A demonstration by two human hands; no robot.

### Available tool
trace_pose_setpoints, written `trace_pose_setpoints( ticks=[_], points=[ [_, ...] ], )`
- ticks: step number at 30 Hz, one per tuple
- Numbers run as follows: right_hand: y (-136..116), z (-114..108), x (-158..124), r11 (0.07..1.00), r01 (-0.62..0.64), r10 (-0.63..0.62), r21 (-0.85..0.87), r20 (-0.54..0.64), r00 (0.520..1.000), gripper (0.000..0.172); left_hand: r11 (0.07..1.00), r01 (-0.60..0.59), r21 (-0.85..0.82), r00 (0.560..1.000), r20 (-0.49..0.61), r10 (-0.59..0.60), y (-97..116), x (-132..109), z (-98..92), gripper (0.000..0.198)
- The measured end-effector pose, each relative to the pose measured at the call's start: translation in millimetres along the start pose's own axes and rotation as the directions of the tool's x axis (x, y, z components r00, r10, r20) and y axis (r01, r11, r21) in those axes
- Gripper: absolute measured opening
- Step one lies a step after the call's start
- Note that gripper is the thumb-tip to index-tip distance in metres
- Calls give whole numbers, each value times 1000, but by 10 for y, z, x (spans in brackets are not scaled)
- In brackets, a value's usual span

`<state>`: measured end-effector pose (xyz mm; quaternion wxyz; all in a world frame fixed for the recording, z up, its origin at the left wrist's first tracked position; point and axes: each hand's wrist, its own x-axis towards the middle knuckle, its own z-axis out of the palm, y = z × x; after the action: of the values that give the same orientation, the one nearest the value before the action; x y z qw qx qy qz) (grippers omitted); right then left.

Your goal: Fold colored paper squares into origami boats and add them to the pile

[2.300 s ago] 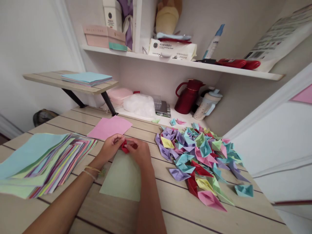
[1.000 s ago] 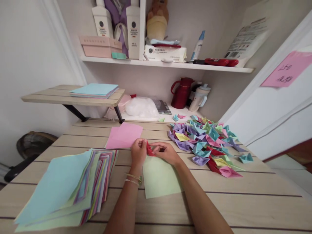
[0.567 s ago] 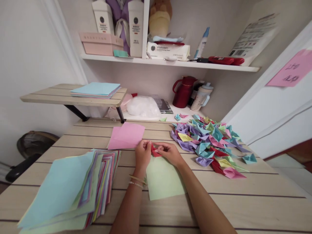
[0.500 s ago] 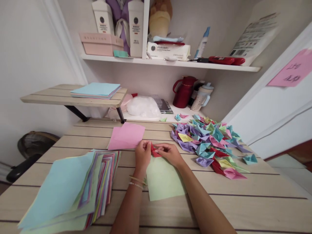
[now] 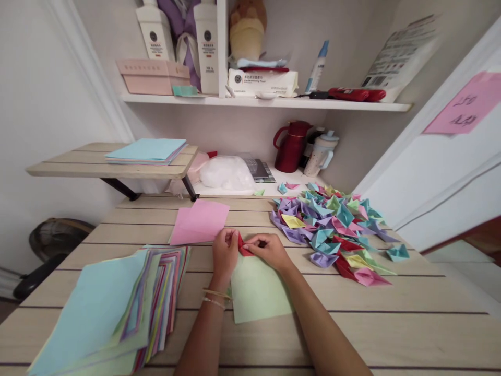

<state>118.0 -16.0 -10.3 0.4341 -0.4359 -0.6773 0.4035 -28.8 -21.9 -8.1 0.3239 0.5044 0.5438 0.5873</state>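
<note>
A small piece of folded red paper (image 5: 245,250) is pinched between both hands near the middle of the table. My left hand (image 5: 226,255) grips its left side with thumb and fingers, and my right hand (image 5: 270,250) holds its right side. Fingers cover part of the folds. Below the hands lies a flat light-green sheet (image 5: 260,292), its upper edge beneath the red paper. Just beyond my left hand are pink sheets (image 5: 201,222). To the right spreads a heap of folded paper boats (image 5: 324,219) in several colours.
A thick stack of coloured paper (image 5: 97,303) lies at the front left. On a small raised stand (image 5: 66,159) rests another paper stack (image 5: 146,150). Behind the table are a white plastic bag (image 5: 227,173), a red jug (image 5: 293,147) and a tumbler (image 5: 321,154), below a loaded shelf (image 5: 270,103).
The camera view has shifted slightly. Both hands still hold the red paper, which now stands up a little more between the fingers; my right fingers have moved slightly along it.
</note>
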Motion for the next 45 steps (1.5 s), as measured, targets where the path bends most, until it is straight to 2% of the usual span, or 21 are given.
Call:
trace_pose_setpoints(
  ticks=[9,17,29,37,45],
  points=[
    [27,-4,18,998,5,-7,64,27,1000,23,998,0,-56,1000,-3,0,33,-5,-2,11],
    [23,-12,-9,996,79,-78,-47,15,997,23,990,-42,-132,999,-38,38,-64,33,35,10],
    [159,-19,19,988,155,-154,13,186,970,35,983,-78,-167,995,-70,67,-141,63,-36,17],
    [95,-51,-21,965,241,-208,-103,259,943,53,985,-87,-148,995,-58,79,-134,25,-64,16],
    [20,-34,-39,945,245,-194,-216,230,954,43,991,-83,-104,995,-58,77,-108,2,-96,17]
  ],
)
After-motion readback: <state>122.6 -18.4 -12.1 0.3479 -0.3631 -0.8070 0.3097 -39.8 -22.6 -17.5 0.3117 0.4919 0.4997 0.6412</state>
